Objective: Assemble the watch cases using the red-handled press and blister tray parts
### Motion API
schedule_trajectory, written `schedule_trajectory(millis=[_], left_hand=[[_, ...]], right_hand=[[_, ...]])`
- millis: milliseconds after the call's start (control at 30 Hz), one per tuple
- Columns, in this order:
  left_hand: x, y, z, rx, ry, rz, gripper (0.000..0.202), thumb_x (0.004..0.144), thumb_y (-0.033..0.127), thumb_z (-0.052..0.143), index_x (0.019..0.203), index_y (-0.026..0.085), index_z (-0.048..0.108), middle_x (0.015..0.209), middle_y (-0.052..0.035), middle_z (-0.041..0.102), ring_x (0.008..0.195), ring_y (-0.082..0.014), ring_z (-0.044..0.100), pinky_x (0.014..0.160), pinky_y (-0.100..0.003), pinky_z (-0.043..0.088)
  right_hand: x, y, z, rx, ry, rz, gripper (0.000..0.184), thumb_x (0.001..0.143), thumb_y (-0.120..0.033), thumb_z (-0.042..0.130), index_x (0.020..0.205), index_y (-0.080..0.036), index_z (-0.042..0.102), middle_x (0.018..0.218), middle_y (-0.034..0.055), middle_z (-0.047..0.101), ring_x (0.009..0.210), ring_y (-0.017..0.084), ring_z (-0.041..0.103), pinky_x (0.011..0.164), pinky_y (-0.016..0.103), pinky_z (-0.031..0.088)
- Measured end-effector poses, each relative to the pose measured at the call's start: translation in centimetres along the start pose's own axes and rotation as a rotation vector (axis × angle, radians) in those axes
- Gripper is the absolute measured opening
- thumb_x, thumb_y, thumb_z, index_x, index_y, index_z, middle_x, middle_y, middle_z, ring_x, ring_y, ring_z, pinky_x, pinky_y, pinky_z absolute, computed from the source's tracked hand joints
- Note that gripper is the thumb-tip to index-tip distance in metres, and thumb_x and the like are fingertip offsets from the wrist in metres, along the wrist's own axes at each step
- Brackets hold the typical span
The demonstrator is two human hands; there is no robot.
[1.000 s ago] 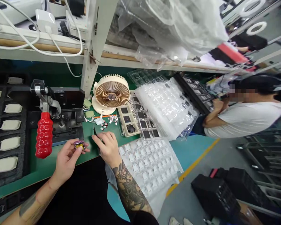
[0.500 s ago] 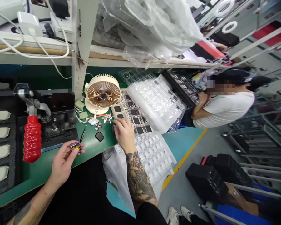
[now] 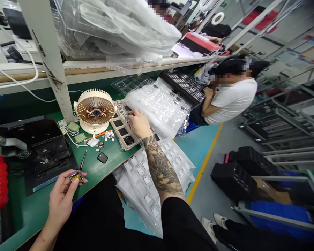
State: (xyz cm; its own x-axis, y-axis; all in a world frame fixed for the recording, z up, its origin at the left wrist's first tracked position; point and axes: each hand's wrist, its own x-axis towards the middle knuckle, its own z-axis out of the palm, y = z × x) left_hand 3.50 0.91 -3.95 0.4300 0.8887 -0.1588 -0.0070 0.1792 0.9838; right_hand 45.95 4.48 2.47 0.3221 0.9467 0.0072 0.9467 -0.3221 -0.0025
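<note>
We are seeing a glossy purple casing (image 3: pixel 76 176) at near left, above a smooth, matt green bench mat (image 3: pixel 112 164). At far right, we are seeing crinkled, glossy clear plastic trays (image 3: pixel 157 108), and at far left a cream plastic fan (image 3: pixel 95 111) with a metallic bronze grille.

The head-worn camera looks forward and down from above the person's body, its picture rolled so the scene leans. The left hand (image 3: pixel 61 198) and right hand (image 3: pixel 138 124) sit close below it, the green surface (image 3: pixel 28 209) lies around and beyond them, and the floor (image 3: pixel 206 195) spreads right of the right hand.
</note>
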Motion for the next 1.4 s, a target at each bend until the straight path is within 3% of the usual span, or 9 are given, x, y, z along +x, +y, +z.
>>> schedule_trajectory(millis=[200, 400, 600, 733, 867, 1033, 1233, 1333, 1400], left_hand=[[0.0, -0.2, -0.1, 0.015, -0.021, -0.005, 0.034, 0.106, 0.040, 0.073, 0.131, 0.018, 0.065, 0.122, -0.0128, 0.081, 0.100, -0.0235, 0.081, 0.089, -0.035, 0.064], [-0.1, 0.2, 0.1, -0.022, 0.000, -0.046, 0.037, 0.105, 0.043, 0.075, 0.129, 0.017, 0.065, 0.122, -0.0145, 0.081, 0.100, -0.0260, 0.081, 0.090, -0.038, 0.064], [0.6, 0.5, 0.0, -0.228, 0.014, -0.045, 0.034, 0.108, 0.042, 0.071, 0.128, 0.018, 0.059, 0.118, -0.0153, 0.080, 0.094, -0.0240, 0.079, 0.084, -0.037, 0.060], [1.1, 0.1, -0.3, -0.314, 0.026, -0.027, 0.034, 0.108, 0.042, 0.070, 0.128, 0.018, 0.054, 0.114, -0.0141, 0.080, 0.092, -0.0233, 0.080, 0.083, -0.036, 0.057], [1.1, 0.1, -0.5, -0.302, 0.016, -0.023, 0.034, 0.109, 0.042, 0.068, 0.128, 0.018, 0.054, 0.110, -0.0125, 0.079, 0.089, -0.0209, 0.077, 0.083, -0.035, 0.056], [0.6, 0.4, -0.5, -0.273, 0.000, -0.021, 0.030, 0.110, 0.039, 0.067, 0.129, 0.017, 0.057, 0.113, -0.0127, 0.078, 0.089, -0.0189, 0.075, 0.087, -0.034, 0.056], [0.2, 0.2, -0.4, -0.164, -0.037, 0.017, 0.025, 0.114, 0.034, 0.061, 0.132, 0.017, 0.058, 0.109, -0.0090, 0.076, 0.089, -0.0159, 0.074, 0.088, -0.031, 0.057], [0.0, 0.1, -0.4, -0.108, -0.053, 0.040, 0.025, 0.115, 0.034, 0.060, 0.134, 0.017, 0.060, 0.106, -0.0070, 0.074, 0.086, -0.0141, 0.072, 0.086, -0.029, 0.058], [0.0, 0.0, -0.4, -0.084, -0.058, 0.047, 0.025, 0.115, 0.033, 0.059, 0.135, 0.018, 0.060, 0.105, -0.0064, 0.073, 0.085, -0.0135, 0.071, 0.085, -0.028, 0.058]], right_hand=[[3.3, -0.1, 0.9, -0.040, -0.068, -0.058, 0.041, 0.104, -0.021, 0.042, 0.111, -0.012, 0.081, 0.139, 0.0199, 0.057, 0.125, 0.031, 0.046, 0.098, 0.044, 0.039], [4.2, 0.6, 2.0, 0.036, -0.044, -0.036, 0.038, 0.103, -0.025, 0.048, 0.110, -0.018, 0.084, 0.132, 0.0140, 0.063, 0.120, 0.025, 0.053, 0.098, 0.038, 0.041], [4.2, 1.5, 3.4, 0.150, -0.010, -0.070, 0.040, 0.098, -0.021, 0.050, 0.118, -0.015, 0.084, 0.128, 0.0150, 0.066, 0.114, 0.022, 0.059, 0.099, 0.036, 0.046], [5.2, 2.7, 4.5, 0.082, -0.010, -0.095, 0.033, 0.094, -0.025, 0.062, 0.116, -0.023, 0.086, 0.127, 0.0117, 0.069, 0.111, 0.022, 0.062, 0.094, 0.036, 0.047], [5.8, 3.6, 4.7, 0.064, -0.016, -0.142, 0.029, 0.096, -0.029, 0.063, 0.109, -0.019, 0.086, 0.125, 0.0132, 0.070, 0.105, 0.020, 0.063, 0.090, 0.035, 0.048], [4.5, 3.6, 4.5, 0.182, 0.004, -0.164, 0.029, 0.097, -0.026, 0.058, 0.108, -0.015, 0.083, 0.120, 0.0136, 0.068, 0.107, 0.019, 0.064, 0.100, 0.033, 0.052], [2.2, 2.2, 4.0, 0.230, 0.072, -0.052, 0.038, 0.099, -0.028, 0.057, 0.127, -0.019, 0.080, 0.133, 0.0142, 0.066, 0.119, 0.025, 0.065, 0.104, 0.040, 0.054], [1.0, 0.7, 3.2, 0.255, 0.188, -0.023, 0.036, 0.099, -0.026, 0.057, 0.125, -0.019, 0.081, 0.133, 0.0135, 0.067, 0.124, 0.028, 0.065, 0.109, 0.046, 0.054], [-0.1, -0.6, 2.5, 0.324, 0.240, -0.109, 0.031, 0.103, -0.028, 0.057, 0.122, -0.020, 0.080, 0.130, 0.0112, 0.069, 0.123, 0.025, 0.066, 0.110, 0.044, 0.054]])
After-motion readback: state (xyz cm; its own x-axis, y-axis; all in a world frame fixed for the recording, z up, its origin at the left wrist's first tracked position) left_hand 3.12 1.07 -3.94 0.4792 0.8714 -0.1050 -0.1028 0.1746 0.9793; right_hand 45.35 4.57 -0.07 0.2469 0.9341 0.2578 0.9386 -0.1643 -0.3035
